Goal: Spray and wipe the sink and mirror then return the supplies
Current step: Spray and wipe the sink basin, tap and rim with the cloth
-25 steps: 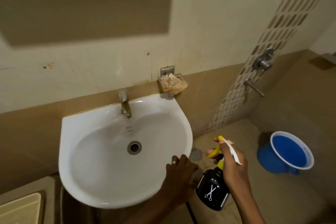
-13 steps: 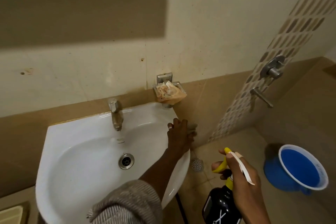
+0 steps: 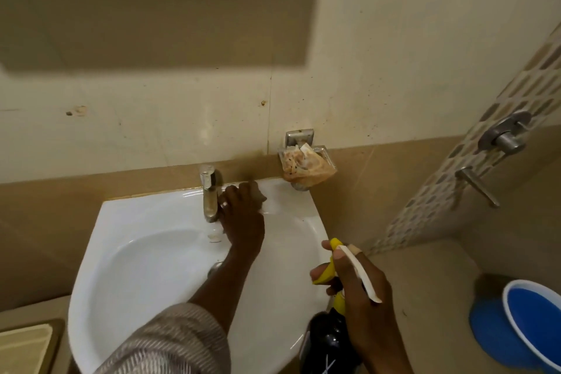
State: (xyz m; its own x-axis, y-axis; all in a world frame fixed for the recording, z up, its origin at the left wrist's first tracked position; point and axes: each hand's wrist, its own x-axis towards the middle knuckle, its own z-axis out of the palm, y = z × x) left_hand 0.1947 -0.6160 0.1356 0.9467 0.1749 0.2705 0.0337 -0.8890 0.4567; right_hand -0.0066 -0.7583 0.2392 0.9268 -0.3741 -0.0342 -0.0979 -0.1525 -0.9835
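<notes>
Since a moment ago the left hand has slid along the back rim of the white sink from beside the soap dish to right against the tap. It lies knuckles-up, fingers curled over something dark; whether that is a cloth I cannot tell. Over to the right, off the basin's edge, the right hand is wrapped round the neck of the black spray bottle, one finger on the yellow trigger. Farther right a blue bucket sits on the floor.
</notes>
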